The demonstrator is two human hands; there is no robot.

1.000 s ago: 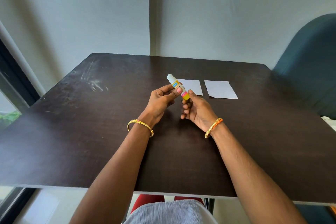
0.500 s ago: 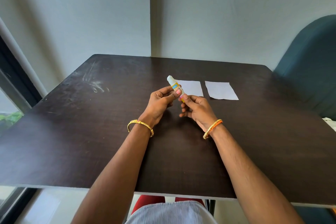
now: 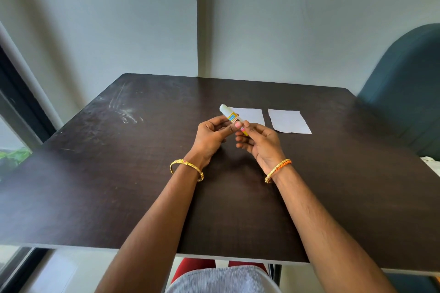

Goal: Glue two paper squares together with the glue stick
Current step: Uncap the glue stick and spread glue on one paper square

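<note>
A glue stick (image 3: 229,115) with a white cap and yellow-blue label is held tilted above the dark table (image 3: 119,173), cap end pointing up and away to the left. My left hand (image 3: 210,139) pinches its middle between thumb and fingers. My right hand (image 3: 260,145) grips its lower yellow end, which is mostly hidden by the fingers. Two white paper squares lie flat just beyond the hands: one (image 3: 251,115) partly behind the glue stick, the other (image 3: 288,121) to its right, a narrow gap between them.
A dark green chair back (image 3: 404,93) stands at the table's right side. A window frame (image 3: 21,107) runs along the left. The wall (image 3: 262,19) rises right behind the table's far edge. Pale scuff marks (image 3: 123,112) show on the far left of the tabletop.
My right hand's fingers have shifted up along the glue stick's lower end, covering more of it. The stick stays at about the same tilt between both hands. The papers have not moved.
</note>
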